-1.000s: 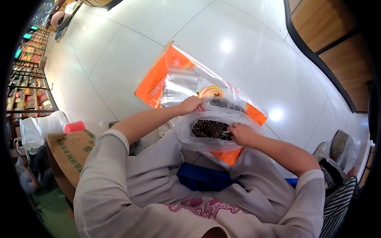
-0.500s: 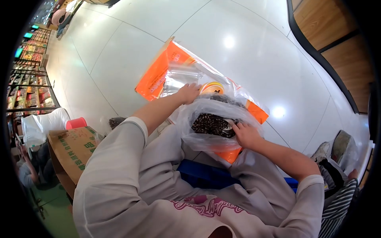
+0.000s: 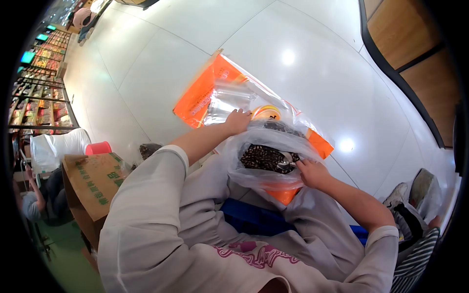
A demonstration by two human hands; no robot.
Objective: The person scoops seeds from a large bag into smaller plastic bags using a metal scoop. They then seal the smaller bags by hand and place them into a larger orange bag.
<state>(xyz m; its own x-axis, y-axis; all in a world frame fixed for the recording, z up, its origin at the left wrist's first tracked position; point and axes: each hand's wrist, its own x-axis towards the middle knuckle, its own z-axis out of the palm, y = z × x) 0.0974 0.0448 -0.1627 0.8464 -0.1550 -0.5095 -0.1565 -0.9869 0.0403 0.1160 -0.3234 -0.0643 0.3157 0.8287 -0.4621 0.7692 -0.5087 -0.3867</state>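
A translucent plastic bag (image 3: 244,178) sits mouth up between my knees. Inside it lies a packet of dark, brown-flecked seeds or kernels (image 3: 264,158). My right hand (image 3: 313,173) reaches in over the bag's right rim, its fingers pinched on the packet's shiny clear end. My left hand (image 3: 238,121) lies past the far rim, fingers partly spread on a stack of clear pouches (image 3: 229,95). Beside those fingertips is a roll of orange and yellow round labels (image 3: 266,113). Under these lies a large orange and white printed bag (image 3: 195,100).
A cardboard box (image 3: 95,183) stands at my left, near a red tub (image 3: 98,148) and a white sack (image 3: 63,146). Dark goods in clear plastic (image 3: 149,150) lie behind my left arm. Another person's shoe (image 3: 395,194) is at right. Wooden cabinets (image 3: 430,83) stand at upper right.
The whole view has shifted slightly right and down. More of the packet's shiny end shows at my right fingertips. My left hand stays on the pouches.
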